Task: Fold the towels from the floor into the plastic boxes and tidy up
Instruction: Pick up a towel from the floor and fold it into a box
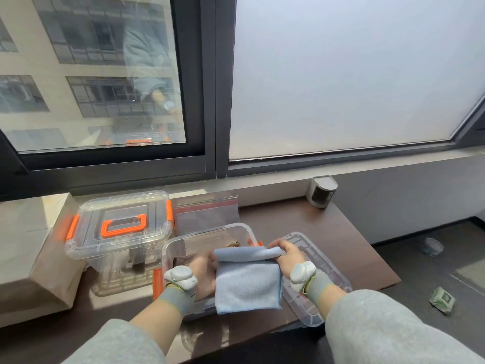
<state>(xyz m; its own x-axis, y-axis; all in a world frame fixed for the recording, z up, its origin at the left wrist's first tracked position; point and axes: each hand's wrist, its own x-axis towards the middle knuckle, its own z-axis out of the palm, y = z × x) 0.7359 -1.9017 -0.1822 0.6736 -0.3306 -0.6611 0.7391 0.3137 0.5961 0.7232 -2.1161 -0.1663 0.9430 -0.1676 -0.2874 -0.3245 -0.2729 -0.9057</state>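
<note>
Blue towel [246, 282] hangs folded above the open box [168, 256] near the surface's front edge, probably ready for lowering in. Right hand [288, 256] pinches the top fold. Left hand [202, 274] steadies the left side; fingers hidden, grip unclear.

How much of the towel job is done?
The box with the orange handle is already shut. Now the right hand pinches a folded blue towel over the open box, the left hand at its edge. Left: lay it in, put on the lid lying beside it, and pick up the green bundle on the floor, maybe another towel.
</note>
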